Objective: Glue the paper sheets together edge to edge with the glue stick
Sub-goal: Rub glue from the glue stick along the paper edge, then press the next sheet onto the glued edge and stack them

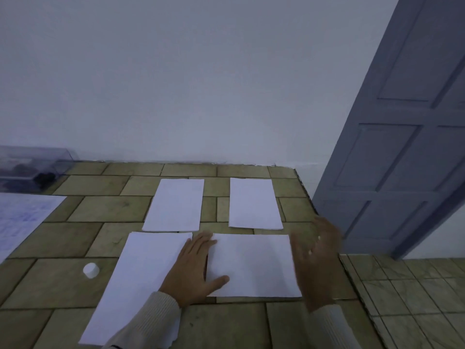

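Several white paper sheets lie on a tiled counter. The near left sheet (pixel 136 280) and the near right sheet (pixel 254 265) meet under my left hand (pixel 193 270), which presses flat across their seam with straight fingers. My right hand (pixel 315 258) is blurred, raised beside the right edge of the near right sheet, its fingers spread and holding nothing. Two more sheets lie farther back, one at the left (pixel 176 205) and one at the right (pixel 254 204). A white glue-stick cap (pixel 91 270) stands left of the near left sheet. The glue stick itself is not in view.
The tiled counter (pixel 75 248) ends at a right edge near my right hand, with floor tiles (pixel 415 285) below. A grey-blue door (pixel 402 127) stands at the right. A clear plastic box (pixel 32 167) and a printed sheet (pixel 22 217) sit far left.
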